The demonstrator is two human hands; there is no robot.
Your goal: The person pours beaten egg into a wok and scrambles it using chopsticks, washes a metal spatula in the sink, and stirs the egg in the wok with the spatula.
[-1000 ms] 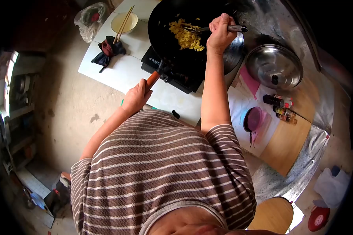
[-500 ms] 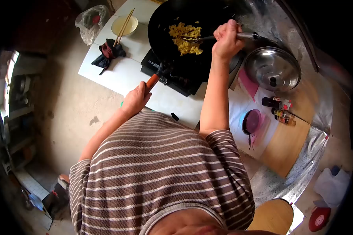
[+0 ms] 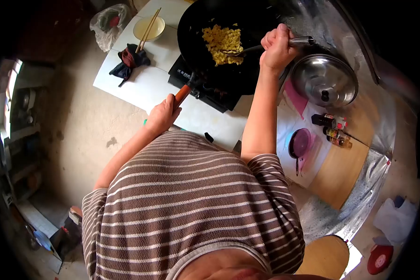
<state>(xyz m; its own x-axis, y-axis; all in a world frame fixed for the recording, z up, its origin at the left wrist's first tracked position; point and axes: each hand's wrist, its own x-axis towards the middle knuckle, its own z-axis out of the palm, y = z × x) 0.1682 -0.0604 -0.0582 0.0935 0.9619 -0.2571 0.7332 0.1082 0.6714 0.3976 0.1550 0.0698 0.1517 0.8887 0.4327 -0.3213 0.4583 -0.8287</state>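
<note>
The handle (image 3: 182, 94) of the wok (image 3: 194, 33) is gripped by the left hand (image 3: 162, 115). The spatula (image 3: 253, 48) is gripped by the right hand (image 3: 277, 48) near the wok's right side. Yellow food (image 3: 220, 41) is piled inside the wok. Food could be spilled by a hard push, or the wok tipped by a tug.

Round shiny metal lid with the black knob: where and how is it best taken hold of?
Probably by the small black knob of the round shiny metal lid, pinched from above on the person's side: the knob juts from the wide dome, uncovered and facing the camera.
</note>
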